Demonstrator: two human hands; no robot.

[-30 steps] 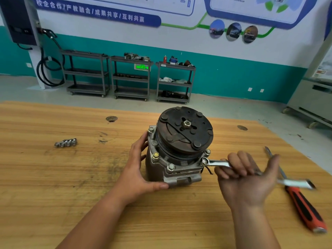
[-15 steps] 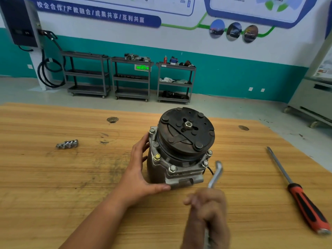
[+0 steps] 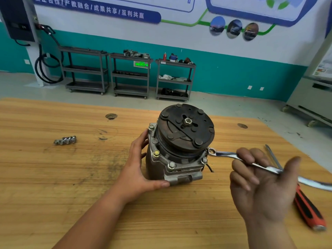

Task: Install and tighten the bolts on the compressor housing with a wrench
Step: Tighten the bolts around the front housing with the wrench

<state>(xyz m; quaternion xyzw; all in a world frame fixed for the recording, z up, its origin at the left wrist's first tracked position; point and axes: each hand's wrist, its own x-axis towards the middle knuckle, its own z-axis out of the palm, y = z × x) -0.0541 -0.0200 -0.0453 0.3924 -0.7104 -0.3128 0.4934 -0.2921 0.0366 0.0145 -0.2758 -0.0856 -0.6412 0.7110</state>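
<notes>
The compressor [image 3: 177,146] stands upright mid-table, its dark clutch plate facing up and towards me, with bolts [image 3: 171,164] seated around the silver housing flange. My left hand [image 3: 142,169] clasps its left side, thumb along the bottom front edge. My right hand [image 3: 260,184] is palm up to the right, with the shank of a shiny wrench [image 3: 226,154] lying across its loosely curled fingers. The wrench's ring end sits over the bolt at the flange's right corner.
Several loose bolts [image 3: 65,140] lie in a row at the left of the wooden table [image 3: 53,186]. A red-and-black screwdriver [image 3: 307,207] lies at the right edge, partly behind my right hand. Two dark holes mark the tabletop. Shelving carts stand by the far wall.
Half a second ago my right hand held the wrench upright in front of the compressor. It has swung right and up, and the ring end is back on the right corner bolt.
</notes>
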